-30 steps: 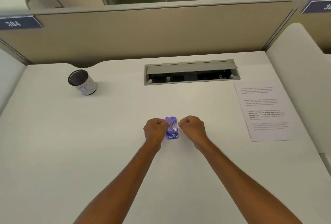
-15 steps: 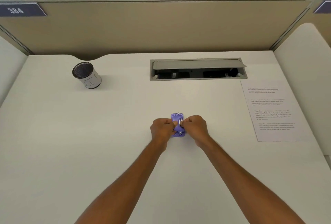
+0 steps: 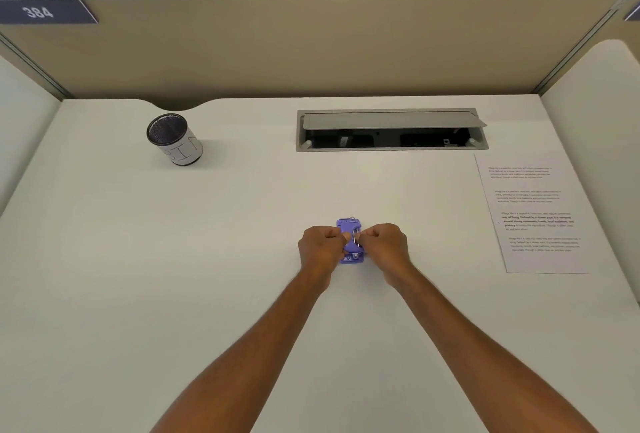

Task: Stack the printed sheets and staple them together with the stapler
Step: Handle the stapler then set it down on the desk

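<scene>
table: smooth matt off-white | stapler: purple plastic, metal parts | sheets: white printed paper | cup: dark mesh, paper-wrapped

Left hand and right hand pinch purple stapler on desk

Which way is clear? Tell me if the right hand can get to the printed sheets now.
Probably yes: bare desk lies between the right hand and the printed sheets off to its right. It would first have to let go of the purple stapler.
</scene>
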A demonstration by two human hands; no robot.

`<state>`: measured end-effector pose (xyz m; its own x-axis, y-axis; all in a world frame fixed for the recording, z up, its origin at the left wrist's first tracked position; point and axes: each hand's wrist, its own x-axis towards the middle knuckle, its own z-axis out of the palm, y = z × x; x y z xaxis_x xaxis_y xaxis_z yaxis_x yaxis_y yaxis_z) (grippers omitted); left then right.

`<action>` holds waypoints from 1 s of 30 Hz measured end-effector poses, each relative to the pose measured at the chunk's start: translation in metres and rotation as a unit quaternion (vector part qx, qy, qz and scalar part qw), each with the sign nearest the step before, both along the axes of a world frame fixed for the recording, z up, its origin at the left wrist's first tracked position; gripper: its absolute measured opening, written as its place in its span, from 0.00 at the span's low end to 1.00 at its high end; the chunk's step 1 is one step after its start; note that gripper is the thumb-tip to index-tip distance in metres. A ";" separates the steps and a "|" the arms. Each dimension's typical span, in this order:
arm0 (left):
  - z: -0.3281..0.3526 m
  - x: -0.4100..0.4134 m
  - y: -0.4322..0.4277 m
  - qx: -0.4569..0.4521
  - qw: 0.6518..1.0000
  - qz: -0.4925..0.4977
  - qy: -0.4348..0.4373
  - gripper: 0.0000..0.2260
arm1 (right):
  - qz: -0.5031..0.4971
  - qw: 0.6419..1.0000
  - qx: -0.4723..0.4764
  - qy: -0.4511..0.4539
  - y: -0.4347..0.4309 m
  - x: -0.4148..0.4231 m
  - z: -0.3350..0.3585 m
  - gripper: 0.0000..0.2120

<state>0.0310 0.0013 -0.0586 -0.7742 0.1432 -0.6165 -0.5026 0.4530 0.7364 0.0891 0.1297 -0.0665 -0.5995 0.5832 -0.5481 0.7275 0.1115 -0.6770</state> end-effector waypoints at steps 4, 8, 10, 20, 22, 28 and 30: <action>0.008 -0.002 -0.010 0.015 1.000 0.007 0.008 0.09 | -0.005 1.000 -0.011 0.018 -0.006 -0.003 0.007 0.13; 0.018 -0.010 -0.030 0.021 0.999 0.018 0.026 0.07 | -0.003 0.998 -0.039 0.041 -0.023 -0.013 0.016 0.11; 0.022 -0.016 -0.043 0.015 0.999 0.024 0.044 0.08 | -0.001 0.997 -0.058 0.053 -0.035 -0.021 0.021 0.14; 0.039 -0.054 -0.136 -0.006 0.993 0.061 0.098 0.08 | 0.038 0.992 -0.098 0.071 -0.125 -0.074 0.038 0.11; 0.041 -0.064 -0.155 -0.012 0.993 0.064 0.103 0.08 | 0.046 0.991 -0.102 0.073 -0.144 -0.085 0.039 0.11; 0.041 -0.091 -0.213 -0.022 0.990 0.078 0.114 0.08 | 0.070 0.988 -0.120 0.067 -0.199 -0.117 0.039 0.10; 0.038 -0.100 -0.230 -0.024 0.990 0.083 0.114 0.07 | 0.080 0.987 -0.126 0.063 -0.216 -0.128 0.038 0.08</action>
<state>-0.0693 -0.2290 -0.0205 -0.9043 -0.0235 -0.4263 -0.3966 0.4158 0.8184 -0.0384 -0.0864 -0.0281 -0.7460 0.3304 -0.5782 0.6218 0.0347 -0.7824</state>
